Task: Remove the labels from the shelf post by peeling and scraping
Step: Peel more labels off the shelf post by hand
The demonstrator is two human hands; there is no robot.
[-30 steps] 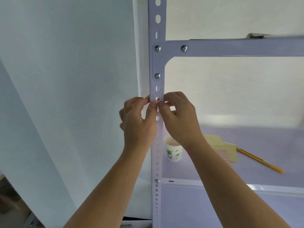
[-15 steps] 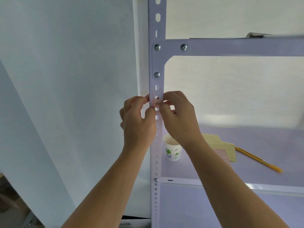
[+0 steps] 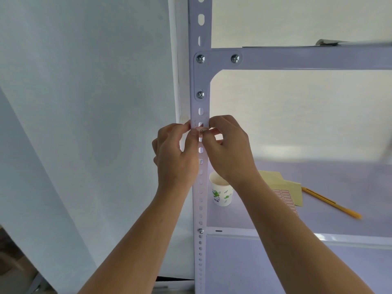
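Now both hands, left (image 3: 176, 158) and right (image 3: 228, 149), pinch the small red label (image 3: 201, 131) on the post (image 3: 200, 115). It is still stuck on. Cup (image 3: 221, 190) sits at five o'clock.

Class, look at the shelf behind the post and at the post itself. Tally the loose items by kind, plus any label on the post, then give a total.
Paper cup: 1
Yellow pencil: 1
Yellow paper sheets: 2, overlapping
Sheet of red-bordered labels: 1
Label on the post: 1, between the fingertips of the left hand and the right hand
Total: 6
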